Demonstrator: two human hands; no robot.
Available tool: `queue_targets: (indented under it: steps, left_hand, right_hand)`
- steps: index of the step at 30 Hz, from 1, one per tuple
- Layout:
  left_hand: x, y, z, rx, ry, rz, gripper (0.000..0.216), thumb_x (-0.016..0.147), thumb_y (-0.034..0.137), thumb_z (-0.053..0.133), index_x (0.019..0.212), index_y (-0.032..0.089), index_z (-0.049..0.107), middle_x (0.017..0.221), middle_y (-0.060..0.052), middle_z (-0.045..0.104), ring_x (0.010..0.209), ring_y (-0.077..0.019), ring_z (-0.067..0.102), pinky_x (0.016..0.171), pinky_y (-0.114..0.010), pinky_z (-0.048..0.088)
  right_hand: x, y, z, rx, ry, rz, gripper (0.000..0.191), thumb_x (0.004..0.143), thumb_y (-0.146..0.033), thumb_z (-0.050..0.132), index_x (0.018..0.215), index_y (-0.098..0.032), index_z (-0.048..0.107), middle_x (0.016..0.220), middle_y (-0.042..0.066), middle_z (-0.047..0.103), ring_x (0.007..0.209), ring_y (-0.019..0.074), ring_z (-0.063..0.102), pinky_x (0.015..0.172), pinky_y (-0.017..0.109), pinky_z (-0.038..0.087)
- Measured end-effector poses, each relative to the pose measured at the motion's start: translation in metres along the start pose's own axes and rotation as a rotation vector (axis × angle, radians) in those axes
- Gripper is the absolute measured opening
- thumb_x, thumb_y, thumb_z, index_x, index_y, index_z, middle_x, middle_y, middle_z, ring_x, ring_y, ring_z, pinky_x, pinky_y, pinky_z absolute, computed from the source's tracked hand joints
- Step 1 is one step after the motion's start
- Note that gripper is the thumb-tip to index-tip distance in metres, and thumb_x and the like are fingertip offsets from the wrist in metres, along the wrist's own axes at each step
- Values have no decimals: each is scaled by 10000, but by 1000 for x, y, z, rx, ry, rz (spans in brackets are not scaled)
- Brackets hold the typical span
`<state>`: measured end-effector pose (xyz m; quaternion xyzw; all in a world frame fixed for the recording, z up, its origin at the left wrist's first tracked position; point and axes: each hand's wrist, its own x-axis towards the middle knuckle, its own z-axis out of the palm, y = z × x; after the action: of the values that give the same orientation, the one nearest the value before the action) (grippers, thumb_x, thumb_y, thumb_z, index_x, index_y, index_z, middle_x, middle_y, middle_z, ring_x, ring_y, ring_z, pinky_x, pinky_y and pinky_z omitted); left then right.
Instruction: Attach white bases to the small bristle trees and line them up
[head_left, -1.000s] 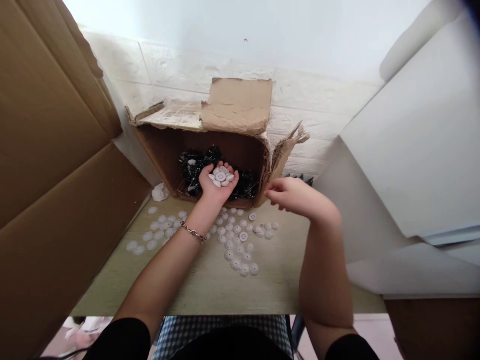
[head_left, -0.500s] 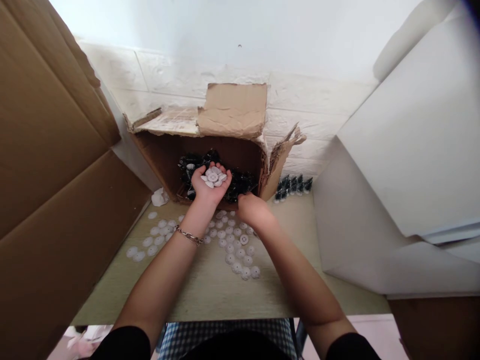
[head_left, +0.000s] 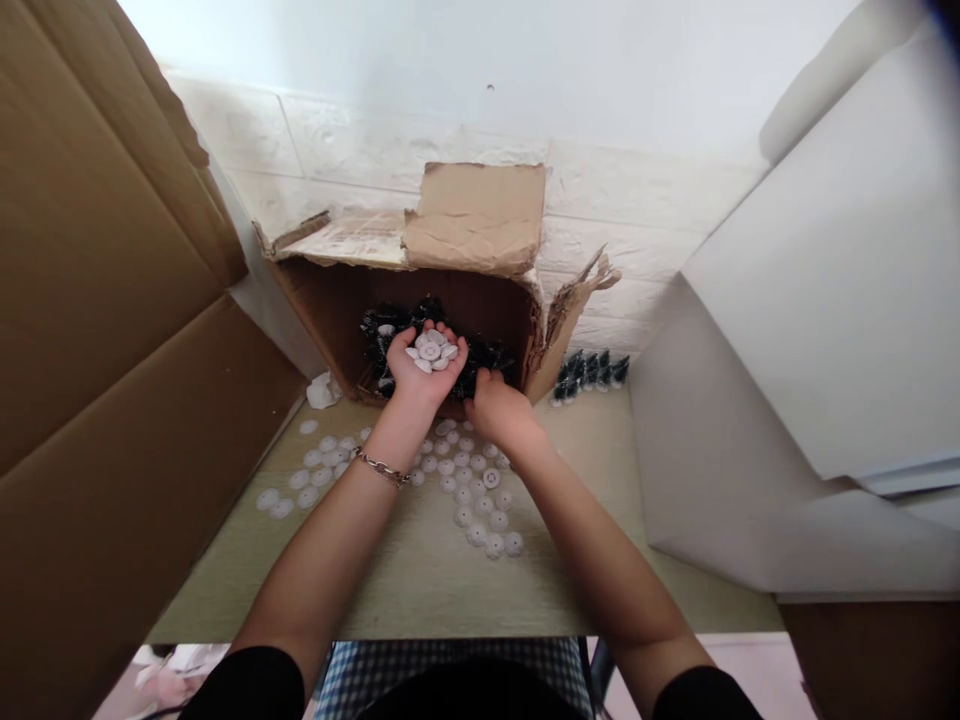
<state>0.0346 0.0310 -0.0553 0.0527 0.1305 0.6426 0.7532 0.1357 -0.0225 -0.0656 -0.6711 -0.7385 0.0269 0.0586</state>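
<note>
My left hand [head_left: 422, 375] is held palm up at the mouth of a torn cardboard box [head_left: 330, 300] lying on its side, cupped round several small white round caps [head_left: 430, 352]. My right hand [head_left: 496, 403] reaches into the box's lower edge, its fingers curled among the black plastic pieces [head_left: 491, 355] piled inside; whether it grips one is hidden. A chain bracelet [head_left: 381, 466] sits on my left wrist. Many more white caps [head_left: 472, 495] lie scattered on the green table [head_left: 420, 580] beneath both wrists.
A large brown cardboard sheet [head_left: 97, 330] leans along the left side. White boxes [head_left: 810, 330] stand on the right. A short row of black pieces [head_left: 589, 372] stands on the table right of the box. A crumpled white scrap [head_left: 322, 392] lies by the box's left corner.
My right hand has swung left from beside the box's torn flap to the box's mouth and in among the black pieces. My left hand has stayed cupped round the caps.
</note>
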Motion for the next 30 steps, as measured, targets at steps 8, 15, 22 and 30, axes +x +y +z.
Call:
queue_targets:
  steps: [8, 15, 22, 30]
  left_hand:
    - [1, 0, -1, 1, -10, -6, 143, 659, 243, 388, 656, 160, 505, 584, -5, 550, 584, -117, 539, 641, -292, 419]
    - [3, 0, -2, 28, -11, 5, 155, 679, 256, 373, 654, 168, 498, 587, 0, 549, 589, -111, 542, 657, -287, 419]
    - [3, 0, -1, 37, 8, 19, 163, 691, 251, 359, 650, 168, 492, 582, -8, 546, 577, -113, 539, 679, -296, 414]
    - [4, -1, -2, 41, -8, 9, 170, 691, 254, 363, 643, 168, 503, 582, -4, 554, 583, -112, 544, 660, -292, 422]
  right_hand:
    - [2, 1, 6, 14, 160, -74, 294, 749, -318, 372, 990, -150, 380, 971, 103, 476, 742, 197, 553, 590, 302, 439]
    - [-2, 5, -10, 90, 183, -143, 267, 773, -285, 318, 992, -148, 385, 976, 103, 494, 781, 200, 544, 636, 313, 431]
    - [1, 13, -17, 191, 161, -131, 254, 787, -181, 241, 994, -135, 380, 888, 120, 571, 774, 204, 557, 646, 314, 414]
    - [4, 17, -16, 333, 224, -165, 291, 768, -183, 271, 1037, -126, 363, 935, 129, 585, 848, 202, 551, 707, 298, 403]
